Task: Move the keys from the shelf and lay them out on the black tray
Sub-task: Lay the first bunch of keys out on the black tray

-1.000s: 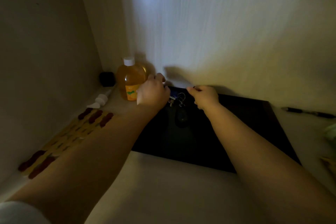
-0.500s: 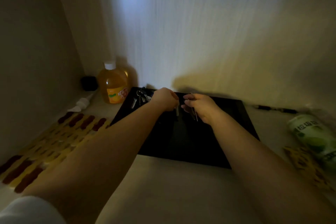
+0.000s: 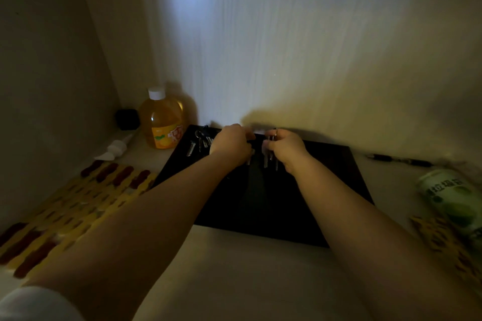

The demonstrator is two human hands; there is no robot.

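Note:
A black tray [image 3: 326, 185] lies on the pale shelf against the back wall. One bunch of keys [image 3: 199, 142] rests on the tray's far left corner. My left hand [image 3: 230, 143] and my right hand [image 3: 285, 148] hover close together over the tray's far edge. Between them they hold a second set of keys [image 3: 270, 160], with silver blades hanging down below my right fingers and a ring above them. A blade tip also shows under my left hand. The scene is dim and the hands hide most of that set.
An orange bottle with a white cap [image 3: 162, 120] stands left of the tray, a small black object [image 3: 127, 118] behind it. A white pump head [image 3: 114, 150] and a yellow-and-red mat [image 3: 65, 211] lie at left. A pen [image 3: 399, 160] and a green can [image 3: 453, 200] lie at right.
Both hands have moved right from the tray's far left corner, leaving one bunch lying there. They now hold a second set of keys over the far middle of the tray.

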